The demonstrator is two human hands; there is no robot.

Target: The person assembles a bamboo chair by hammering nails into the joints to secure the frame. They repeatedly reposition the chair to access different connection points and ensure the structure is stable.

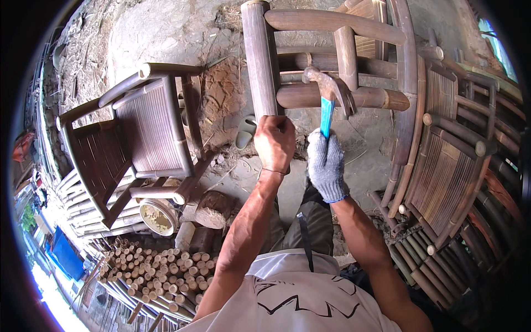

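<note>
My right hand (326, 166), in a grey knit glove, is closed round the blue handle of a claw hammer (327, 105). Its metal head is up, in front of the lower rails of a bamboo chair frame (260, 61). Bare and with curled fingers, my left hand (275, 143) is at the near end of the frame's thick post and covers that end. Whatever is between those fingers is hidden. The frame's brown rails and short upright (347, 58) lie beyond both hands.
A bamboo chair with a slatted seat (146, 124) stands at left. Near it are a round tub (157, 216), a log stump (213, 209) and a stack of cut bamboo (166, 274). More bamboo chairs (442, 177) crowd the right. A slipper (245, 133) lies on the ground.
</note>
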